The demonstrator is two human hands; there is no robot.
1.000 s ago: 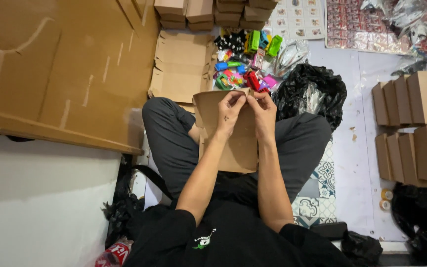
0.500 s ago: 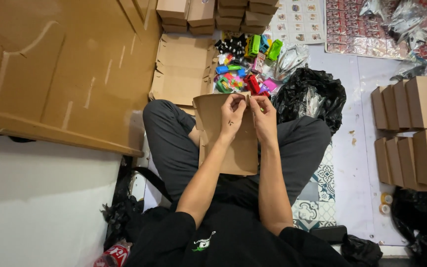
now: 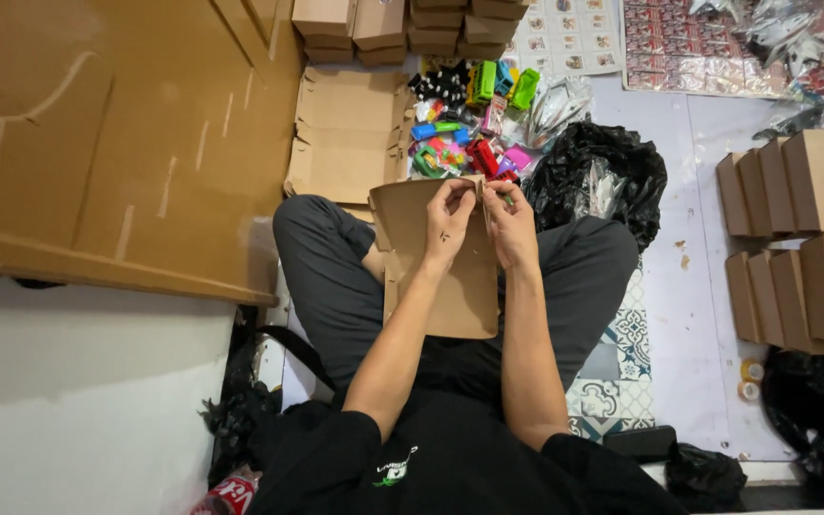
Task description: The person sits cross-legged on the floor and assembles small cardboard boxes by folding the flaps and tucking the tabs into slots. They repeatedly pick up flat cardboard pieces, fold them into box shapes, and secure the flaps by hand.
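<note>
Both hands, left hand (image 3: 448, 221) and right hand (image 3: 510, 225), pinch the top edge of a flat cardboard box blank (image 3: 441, 286), fingers closed on it, mid-fold; toy pile (image 3: 464, 133) at twelve o'clock.

Brown card (image 3: 436, 286) is held over grey trousers (image 3: 321, 277); beyond lie toys (image 3: 469, 124) — green, red, blue, pink — and a black bag (image 3: 603, 172).

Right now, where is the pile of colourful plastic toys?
In the head view, the pile of colourful toys lies on the floor just beyond both hands, between the open cardboard tray and the black plastic bag.
</note>
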